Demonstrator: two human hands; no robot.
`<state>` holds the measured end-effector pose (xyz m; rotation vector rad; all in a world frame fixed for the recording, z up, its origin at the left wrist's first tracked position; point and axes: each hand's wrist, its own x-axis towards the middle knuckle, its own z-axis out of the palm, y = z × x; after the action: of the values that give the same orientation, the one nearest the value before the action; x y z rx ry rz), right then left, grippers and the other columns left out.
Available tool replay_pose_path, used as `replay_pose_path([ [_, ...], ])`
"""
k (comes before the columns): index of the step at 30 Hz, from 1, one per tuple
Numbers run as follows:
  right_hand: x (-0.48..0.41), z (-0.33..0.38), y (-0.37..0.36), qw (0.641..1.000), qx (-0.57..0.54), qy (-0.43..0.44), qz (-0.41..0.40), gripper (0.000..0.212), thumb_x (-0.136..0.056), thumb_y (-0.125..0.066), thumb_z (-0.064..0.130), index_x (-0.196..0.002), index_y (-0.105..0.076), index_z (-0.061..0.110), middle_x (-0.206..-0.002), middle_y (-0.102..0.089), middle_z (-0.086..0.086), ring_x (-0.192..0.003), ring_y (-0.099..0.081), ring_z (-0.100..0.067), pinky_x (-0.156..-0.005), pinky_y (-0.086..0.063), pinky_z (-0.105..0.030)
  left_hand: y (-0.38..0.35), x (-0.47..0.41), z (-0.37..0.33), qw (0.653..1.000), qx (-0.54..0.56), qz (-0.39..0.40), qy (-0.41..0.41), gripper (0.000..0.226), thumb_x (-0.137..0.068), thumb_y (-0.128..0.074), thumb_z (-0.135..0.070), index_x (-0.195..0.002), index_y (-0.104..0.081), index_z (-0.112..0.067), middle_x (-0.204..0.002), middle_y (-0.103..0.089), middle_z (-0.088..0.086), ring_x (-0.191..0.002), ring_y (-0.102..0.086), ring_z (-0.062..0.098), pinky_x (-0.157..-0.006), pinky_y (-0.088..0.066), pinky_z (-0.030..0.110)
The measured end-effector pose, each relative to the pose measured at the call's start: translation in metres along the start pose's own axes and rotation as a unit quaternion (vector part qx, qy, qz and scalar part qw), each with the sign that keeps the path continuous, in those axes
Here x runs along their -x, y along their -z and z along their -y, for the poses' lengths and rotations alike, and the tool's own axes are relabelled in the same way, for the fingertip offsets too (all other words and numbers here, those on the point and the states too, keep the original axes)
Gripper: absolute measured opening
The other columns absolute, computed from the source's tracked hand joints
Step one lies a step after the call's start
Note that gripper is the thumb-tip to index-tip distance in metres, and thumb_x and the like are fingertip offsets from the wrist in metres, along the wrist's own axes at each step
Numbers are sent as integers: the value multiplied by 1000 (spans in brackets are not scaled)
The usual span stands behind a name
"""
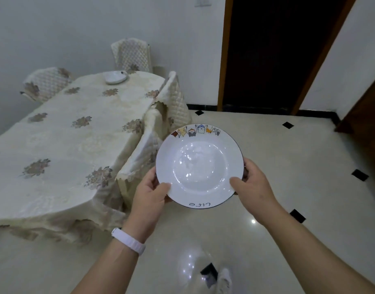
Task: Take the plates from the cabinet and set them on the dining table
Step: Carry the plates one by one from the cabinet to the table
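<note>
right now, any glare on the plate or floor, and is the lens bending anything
Head view: soft glare patches sit in the well of the held plate. Head view: small bright light spots reflect off the glossy floor. Head view: the wide lens makes the door frame uprights lean. Head view: the light is dim and even, and the far plate on the dining table looks slightly soft.

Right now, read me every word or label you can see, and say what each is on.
"Life": handwritten on the near rim of the plate, upside down from this view; the third letter might be a t.
The drawings on its far rim: any lettering too small to read.
The switch on the wall: no readable marking.
</note>
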<state>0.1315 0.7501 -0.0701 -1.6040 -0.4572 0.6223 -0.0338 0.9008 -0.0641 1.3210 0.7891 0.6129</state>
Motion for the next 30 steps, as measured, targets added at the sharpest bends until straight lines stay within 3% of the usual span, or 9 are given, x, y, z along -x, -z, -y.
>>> replay_pose_path([
  [2,-29,7,24,1000,-1,3,-4,54,-82,-48,-8,-119,-59,30,-101,-71,13,-89,-68,-10,-63,-52,-23,-30,-26,-7,1000,-5,11,-7,52,-89,-45,11,-128,-60,-20,-109,-73,2,-93,-69,23,-70,-59,35],
  [6,-76,18,61,1000,0,12,-15,50,-83,-49,-8,-107,-59,34,-97,-71,14,-85,-67,-8,-63,-52,-21,-78,-69,-14,1000,-5,15,-7,51,-91,-46,9,-126,-61,-24,-109,-73,1,-94,-69,27,-67,-60,37],
  [10,-109,23,82,1000,-4,13,-20,49,-83,-48,-9,-104,-59,34,-99,-71,12,-81,-66,-9,-58,-51,-19,-109,-103,-20,1000,1,19,-2,49,-91,-46,11,-116,-64,-26,-97,-75,-6,-87,-70,21,-70,-61,39],
  [12,-126,22,90,1000,-2,9,-27,51,-83,-48,-8,-105,-58,37,-98,-71,13,-80,-66,-8,-58,-50,-18,-120,-121,-20,1000,4,22,-1,49,-90,-46,12,-121,-63,-22,-98,-75,-4,-85,-70,19,-68,-61,37],
  [17,-173,15,98,999,9,-8,-53,52,-83,-50,-6,-120,-56,30,-109,-69,13,-96,-67,-10,-72,-55,-29,-141,-171,-15,1000,2,27,6,49,-90,-47,12,-116,-65,-25,-96,-75,-6,-85,-69,19,-65,-60,34],
  [20,-206,15,101,998,20,-15,-62,51,-84,-49,-6,-119,-56,30,-109,-69,12,-94,-67,-9,-72,-54,-28,-151,-208,-10,999,15,48,18,49,-91,-46,10,-119,-64,-26,-100,-75,0,-84,-69,20,-61,-57,32],
  [23,-246,17,102,996,29,-21,-80,51,-85,-48,-8,-113,-55,34,-106,-69,13,-90,-67,-5,-68,-54,-24,-162,-255,-5,997,27,65,33,48,-92,-46,10,-122,-63,-22,-104,-74,0,-91,-70,21,-72,-59,38],
  [27,-310,18,101,992,59,-36,-101,51,-84,-50,-5,-121,-56,30,-106,-70,13,-92,-68,-9,-76,-58,-34,-176,-326,-5,994,44,90,48,50,-91,-45,12,-123,-62,-20,-106,-74,0,-91,-69,16,-72,-58,32],
  [30,-360,31,94,990,78,-45,-111,51,-84,-51,-4,-118,-56,33,-104,-70,14,-88,-68,-6,-66,-56,-25,-184,-380,-11,991,58,99,64,47,-91,-44,12,-122,-62,-19,-105,-75,0,-89,-70,14,-67,-56,28],
])
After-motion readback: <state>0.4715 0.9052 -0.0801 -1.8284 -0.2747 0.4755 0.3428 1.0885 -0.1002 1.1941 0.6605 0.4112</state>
